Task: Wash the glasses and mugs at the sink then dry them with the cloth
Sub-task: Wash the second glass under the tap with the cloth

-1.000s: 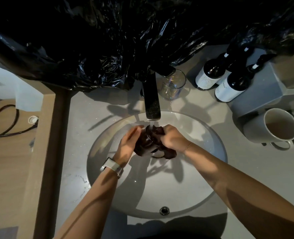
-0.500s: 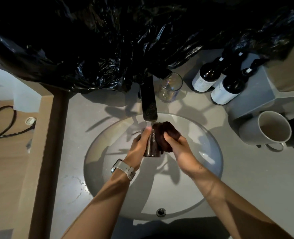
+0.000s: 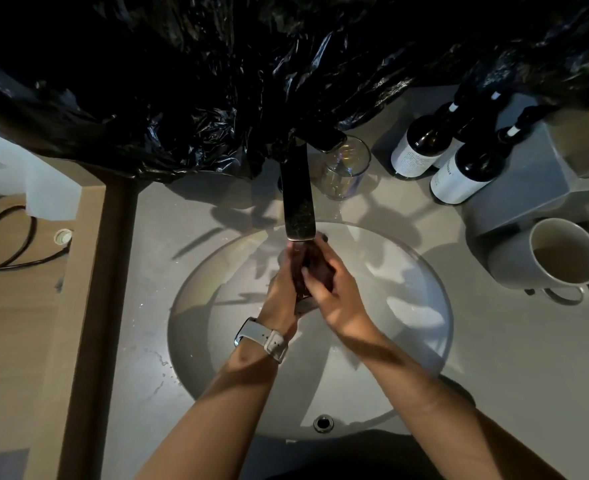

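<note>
Both my hands meet under the black tap (image 3: 298,199), over the round sink (image 3: 407,289). My left hand (image 3: 281,292), with a white watch on its wrist, grips a small dark glass (image 3: 301,282) from the left. My right hand (image 3: 334,296) wraps over the glass from the right and presses a dark cloth (image 3: 317,268) against it. The hands hide most of the glass. A clear glass (image 3: 345,168) stands upright on the counter right of the tap. A white mug (image 3: 545,261) lies on its side at the right, mouth toward me.
Two dark bottles with white labels (image 3: 421,147) (image 3: 466,171) stand behind the sink on the right, beside a grey box (image 3: 514,181). Black plastic sheeting (image 3: 217,98) hangs over the back. A wooden ledge with a black cable (image 3: 6,244) is at the left.
The hands have closed tighter around the dark glass and risen right under the spout. My right hand now covers the cloth and glass from the right.
</note>
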A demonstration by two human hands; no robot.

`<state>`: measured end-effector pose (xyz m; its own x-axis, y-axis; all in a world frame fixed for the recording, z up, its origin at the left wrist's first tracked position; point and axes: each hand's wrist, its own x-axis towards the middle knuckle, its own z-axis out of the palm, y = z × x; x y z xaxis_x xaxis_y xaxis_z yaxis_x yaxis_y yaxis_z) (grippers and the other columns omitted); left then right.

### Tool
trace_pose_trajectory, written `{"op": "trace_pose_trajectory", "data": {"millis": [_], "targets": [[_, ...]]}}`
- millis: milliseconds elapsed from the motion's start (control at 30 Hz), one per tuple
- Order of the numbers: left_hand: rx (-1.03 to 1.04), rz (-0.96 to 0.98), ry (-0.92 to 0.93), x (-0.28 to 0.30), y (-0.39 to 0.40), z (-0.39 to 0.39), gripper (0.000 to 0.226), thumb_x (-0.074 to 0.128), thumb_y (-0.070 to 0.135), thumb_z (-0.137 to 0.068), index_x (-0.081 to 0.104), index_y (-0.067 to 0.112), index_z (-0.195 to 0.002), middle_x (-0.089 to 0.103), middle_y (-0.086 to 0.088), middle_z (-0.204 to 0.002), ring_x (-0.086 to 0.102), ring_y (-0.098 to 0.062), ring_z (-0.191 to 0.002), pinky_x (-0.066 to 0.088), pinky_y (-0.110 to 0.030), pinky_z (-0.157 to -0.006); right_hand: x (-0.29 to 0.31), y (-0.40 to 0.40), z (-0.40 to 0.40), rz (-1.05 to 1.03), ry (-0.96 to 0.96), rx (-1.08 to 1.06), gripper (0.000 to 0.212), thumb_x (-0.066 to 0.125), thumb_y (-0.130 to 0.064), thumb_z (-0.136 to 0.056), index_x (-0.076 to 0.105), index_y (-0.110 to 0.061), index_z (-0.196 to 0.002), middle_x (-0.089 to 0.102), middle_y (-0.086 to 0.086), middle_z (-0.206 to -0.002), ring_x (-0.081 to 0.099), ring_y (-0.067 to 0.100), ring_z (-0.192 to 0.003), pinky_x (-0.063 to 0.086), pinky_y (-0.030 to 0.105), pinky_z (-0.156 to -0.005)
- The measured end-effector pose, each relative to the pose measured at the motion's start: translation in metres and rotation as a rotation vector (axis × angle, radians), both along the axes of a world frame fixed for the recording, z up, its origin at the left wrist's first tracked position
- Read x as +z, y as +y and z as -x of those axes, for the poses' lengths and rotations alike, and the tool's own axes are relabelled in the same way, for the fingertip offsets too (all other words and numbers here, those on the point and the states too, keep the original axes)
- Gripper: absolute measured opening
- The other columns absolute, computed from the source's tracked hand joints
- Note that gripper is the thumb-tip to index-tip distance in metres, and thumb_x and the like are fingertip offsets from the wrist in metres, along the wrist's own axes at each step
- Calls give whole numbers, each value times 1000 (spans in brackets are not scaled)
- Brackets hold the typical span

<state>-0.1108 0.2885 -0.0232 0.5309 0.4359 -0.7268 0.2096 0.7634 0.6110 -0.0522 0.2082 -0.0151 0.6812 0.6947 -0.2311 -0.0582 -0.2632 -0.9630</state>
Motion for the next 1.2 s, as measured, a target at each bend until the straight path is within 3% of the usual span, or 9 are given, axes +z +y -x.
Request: {"op": "trace_pose_trajectory", "data": {"millis": [133, 300, 400, 500, 633, 700, 767, 933, 1200], "targets": [[116, -108, 71, 5, 9, 2, 57, 55, 66, -88, 73, 16, -109, 76, -14, -103, 74, -29, -94, 59, -44, -82, -4, 5, -8, 15, 153, -17, 35, 55, -24, -98, 57, -12, -131, 68, 7, -119, 64, 15, -112, 48, 34, -100], [163, -150, 163, 8, 11, 2, 83, 55, 84, -71, 74, 11, -107, 76, -15, -99, 74, -31, -91, 61, -40, -82, 6, 1, 37, 24, 72, -90, 25, 51, -23, -100, 58, -17, -123, 68, -13, -109, 66, 5, -104, 50, 21, -93], [173, -165, 146, 14, -5, 3, 53, 54, 60, -92, 73, 13, -105, 77, -12, -95, 74, -20, -88, 60, -31, -75, 6, 21, 12, 136, 140, -127, 22, 52, -31, -99, 62, -19, -113, 72, 4, -105, 69, 21, -97, 53, 38, -93], [195, -81, 79, 12, -14, 6, 53, 57, 62, -89, 71, 15, -112, 75, -12, -104, 73, -24, -97, 59, -43, -88, 4, 26, -11, 161, 297, -147, 23, 52, -37, -99, 69, -21, -102, 73, 13, -105, 69, 27, -101, 50, 46, -98], [149, -108, 3, 10, -6, 7, 77, 54, 76, -80, 70, 11, -119, 73, -16, -113, 70, -30, -107, 51, -48, -102, 8, 7, 17, 146, 230, -132, 23, 50, -26, -101, 63, -12, -114, 72, 8, -106, 69, 15, -100, 51, 27, -90], [192, -148, 50, 10, -7, 6, 67, 51, 69, -89, 71, 11, -115, 75, -13, -108, 72, -25, -102, 53, -42, -100, 12, 6, 26, 96, 182, -107, 15, 51, -17, -100, 58, -16, -114, 69, -5, -100, 66, -4, -91, 48, 13, -83], [212, -155, 134, 13, -12, 3, 59, 51, 65, -91, 71, 12, -111, 76, -9, -102, 74, -20, -94, 58, -35, -88, 15, 17, 17, 132, 159, -103, 7, 52, -22, -100, 57, -25, -104, 69, -6, -93, 67, 2, -86, 51, 17, -81], [187, -127, 82, 21, -18, 9, 42, 55, 55, -93, 71, 19, -106, 77, -6, -103, 73, -17, -96, 56, -30, -81, 13, 22, -2, 204, 360, -141, 28, 48, -40, -100, 69, -21, -97, 74, 13, -102, 69, 25, -98, 52, 40, -96], [37, -14, -158, 10, -5, 17, 71, 25, 61, -101, 61, 8, -131, 65, -18, -128, 59, -28, -125, 43, -39, -107, 14, 1, 19, -22, 301, -266, 20, 57, -17, -98, 51, -17, -117, 66, 7, -114, 65, 13, -105, 51, 26, -92]]}}
